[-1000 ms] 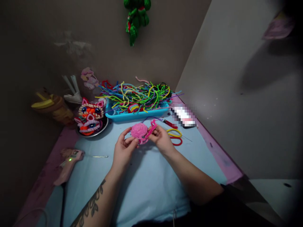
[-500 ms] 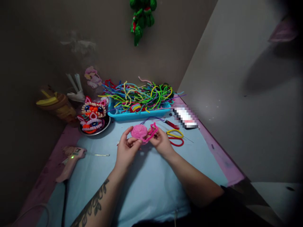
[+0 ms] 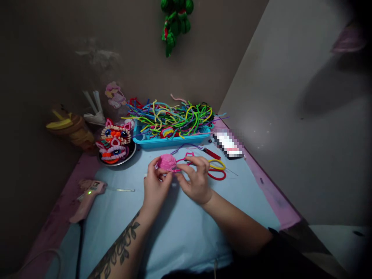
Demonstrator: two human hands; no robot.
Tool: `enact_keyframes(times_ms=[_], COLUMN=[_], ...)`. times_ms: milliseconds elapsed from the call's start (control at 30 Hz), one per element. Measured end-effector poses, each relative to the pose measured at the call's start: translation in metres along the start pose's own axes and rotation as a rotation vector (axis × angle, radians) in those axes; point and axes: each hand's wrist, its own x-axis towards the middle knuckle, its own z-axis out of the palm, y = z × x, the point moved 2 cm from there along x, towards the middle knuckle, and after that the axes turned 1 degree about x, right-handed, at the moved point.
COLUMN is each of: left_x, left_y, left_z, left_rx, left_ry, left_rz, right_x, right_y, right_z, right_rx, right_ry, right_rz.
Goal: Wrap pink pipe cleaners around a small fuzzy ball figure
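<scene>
Pink ball; looped strand rightward

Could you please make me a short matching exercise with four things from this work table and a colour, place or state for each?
Things:
1. Pink coil
2. Glue gun
3. Blue tray
4. Scissors

Descriptions:
A. Heaped with many-coloured fuzzy stems
B. Has yellow and red handle loops
C. Held in the fingers of the left hand
D. Showing a lit green light

Right pairs: 1-C, 2-D, 3-A, 4-B.
</scene>
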Motion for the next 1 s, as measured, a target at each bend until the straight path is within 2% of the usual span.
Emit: enact_keyframes(times_ms=[133,367,633,1000], left_x=[-0.002,-0.003,0.001,0.002], left_y=[-0.001,-0.006,-0.002,-0.007], left_z=[0.001,0.000,0.000,-0.001], left_rx=[0.058,0.117,0.228,0.145], left_ry=[-0.009,-0.017,-0.083,-0.130], left_rz=[0.043,0.054,0.067,0.058], right_x=[0.000,-0.001,-0.002,-0.004], right_y=[-0.002,0.002,0.002,0.002], right_z=[0.006,0.012,0.019,0.020], right_rx=[-0.104,-0.178,-0.173,-0.194], right_ry=[-0.137,-0.231,-0.285,-0.316], right_rz=[-0.026,-0.050,-0.083,-0.024])
